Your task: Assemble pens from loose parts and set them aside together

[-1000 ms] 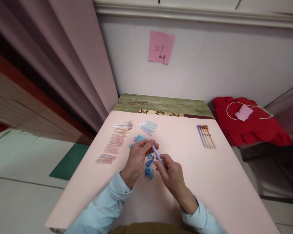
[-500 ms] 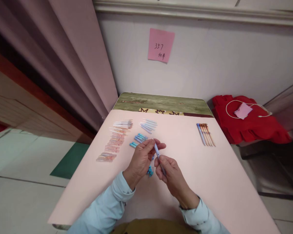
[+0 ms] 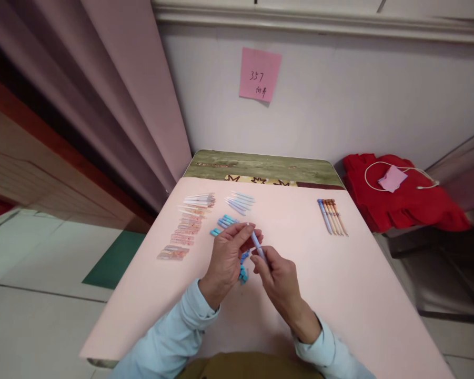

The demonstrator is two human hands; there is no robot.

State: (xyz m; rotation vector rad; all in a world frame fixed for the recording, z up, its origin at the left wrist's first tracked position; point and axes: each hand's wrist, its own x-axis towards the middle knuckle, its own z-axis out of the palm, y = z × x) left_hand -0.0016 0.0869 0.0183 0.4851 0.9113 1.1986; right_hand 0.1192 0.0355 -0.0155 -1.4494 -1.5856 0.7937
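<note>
Both hands meet over the middle of the pink table [image 3: 339,295]. My left hand [image 3: 227,258] pinches the upper end of a light blue pen [image 3: 256,241]. My right hand [image 3: 274,276] grips the same pen lower down, fingers curled round it. Small blue caps [image 3: 243,272] lie on the table just under and between the hands. Blue pen parts [image 3: 224,222] lie just beyond the left hand.
Rows of clear printed pen barrels [image 3: 183,236] and pale refills [image 3: 240,203] lie at the far left. Several finished pens [image 3: 332,216] lie at the far right. A red cloth [image 3: 402,205] with a white cable sits right of the table. A pink note [image 3: 259,74] hangs on the wall.
The hands have drawn closer together on the pen, and the pen has tilted more upright. The right hand slid up along the barrel.
</note>
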